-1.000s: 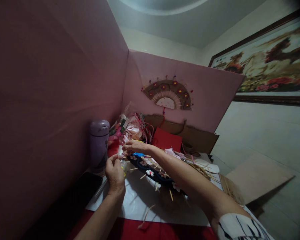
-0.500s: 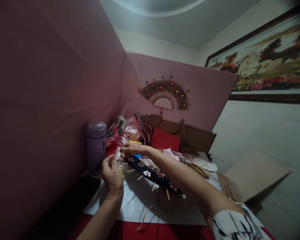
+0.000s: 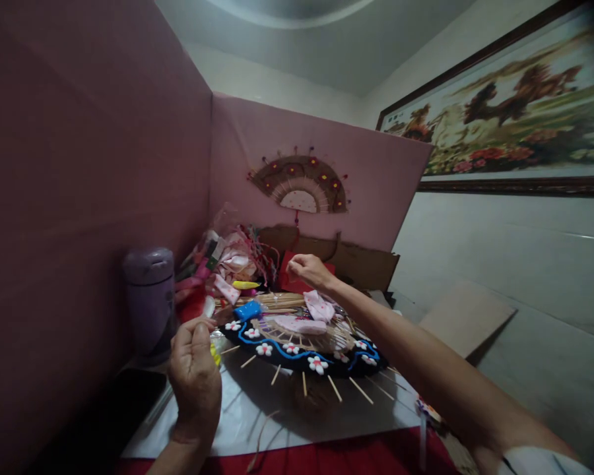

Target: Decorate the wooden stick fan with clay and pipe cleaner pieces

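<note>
A dark fan with white clay flowers, blue wavy lines and thin sticks along its edge lies tilted over the white table sheet. My left hand is at the fan's left end, thumb and fingers pressed together; what it pinches is too small to make out. Raised above the far side of the fan, my right hand has its fingers curled together in front of a red card; anything inside is hidden. A blue clay packet rests by the fan's left part, near a pink spotted cloth piece.
At the left stand a purple bottle and a dark phone. Pink scraps and bundled sticks lie behind. A brown cardboard piece leans below a finished fan on the pink board.
My right hand has moved away from my left hand, to the right and up. The view has turned right, and more of the dark fan now shows.
</note>
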`<state>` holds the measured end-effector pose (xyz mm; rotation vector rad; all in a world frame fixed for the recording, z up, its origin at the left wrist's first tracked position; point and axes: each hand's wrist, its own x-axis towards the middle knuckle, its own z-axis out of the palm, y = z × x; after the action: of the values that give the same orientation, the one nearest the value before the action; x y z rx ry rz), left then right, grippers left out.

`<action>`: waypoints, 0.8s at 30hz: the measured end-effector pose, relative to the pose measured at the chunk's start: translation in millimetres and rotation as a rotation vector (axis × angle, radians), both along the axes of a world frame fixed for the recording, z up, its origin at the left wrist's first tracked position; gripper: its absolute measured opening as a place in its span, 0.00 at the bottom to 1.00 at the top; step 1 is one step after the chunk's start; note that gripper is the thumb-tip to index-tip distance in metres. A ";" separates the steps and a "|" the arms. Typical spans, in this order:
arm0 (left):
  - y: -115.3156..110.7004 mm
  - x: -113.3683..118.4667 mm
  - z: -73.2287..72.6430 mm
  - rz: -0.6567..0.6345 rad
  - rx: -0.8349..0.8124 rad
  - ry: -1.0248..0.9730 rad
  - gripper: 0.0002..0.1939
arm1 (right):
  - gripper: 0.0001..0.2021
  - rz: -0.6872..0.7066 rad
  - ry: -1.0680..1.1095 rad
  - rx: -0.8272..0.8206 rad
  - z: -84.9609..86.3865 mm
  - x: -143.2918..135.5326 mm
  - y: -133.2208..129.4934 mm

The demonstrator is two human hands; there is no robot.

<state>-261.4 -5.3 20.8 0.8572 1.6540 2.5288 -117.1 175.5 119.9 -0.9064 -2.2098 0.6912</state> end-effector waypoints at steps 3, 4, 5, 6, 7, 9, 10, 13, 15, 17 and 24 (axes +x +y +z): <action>-13.2 14.6 5.0 0.026 -0.020 0.360 0.08 | 0.13 -0.146 0.076 0.098 5.5 42.8 -13.6; -18.4 21.0 6.5 0.013 0.004 0.520 0.06 | 0.13 -0.177 0.096 0.116 6.7 54.9 -22.6; -23.5 28.0 7.7 -0.050 0.066 0.721 0.06 | 0.12 -0.214 0.133 0.142 7.3 65.7 -33.8; -28.1 35.5 8.6 -0.136 0.121 0.946 0.07 | 0.13 -0.244 0.201 0.196 7.1 75.1 -46.9; -31.9 43.1 9.1 -0.233 0.164 1.112 0.08 | 0.14 -0.275 0.278 0.251 5.8 83.2 -61.8; -36.6 56.8 8.3 -0.348 0.197 1.299 0.10 | 0.14 -0.344 0.374 0.336 -1.5 95.3 -95.4; -37.6 62.0 7.2 -0.367 0.185 1.347 0.11 | 0.13 -0.375 0.412 0.386 -7.8 99.2 -113.1; -37.5 68.0 2.6 -0.380 0.168 1.364 0.14 | 0.09 -0.317 0.362 0.529 -33.6 101.7 -162.3; -36.9 64.6 0.0 -0.378 0.170 1.325 0.15 | 0.08 -0.167 0.376 0.552 -50.7 96.1 -185.9; -36.9 57.5 -1.4 -0.394 0.181 1.298 0.15 | 0.07 -0.057 0.453 0.613 -62.9 86.0 -199.6; -34.8 24.8 7.0 -0.090 0.089 0.780 0.19 | 0.16 0.286 0.337 0.763 -95.3 39.6 -203.7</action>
<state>-236.6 -40.1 27.8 2.0629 1.5603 2.3512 -77.5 -28.2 24.6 -0.0820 -2.0468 0.0674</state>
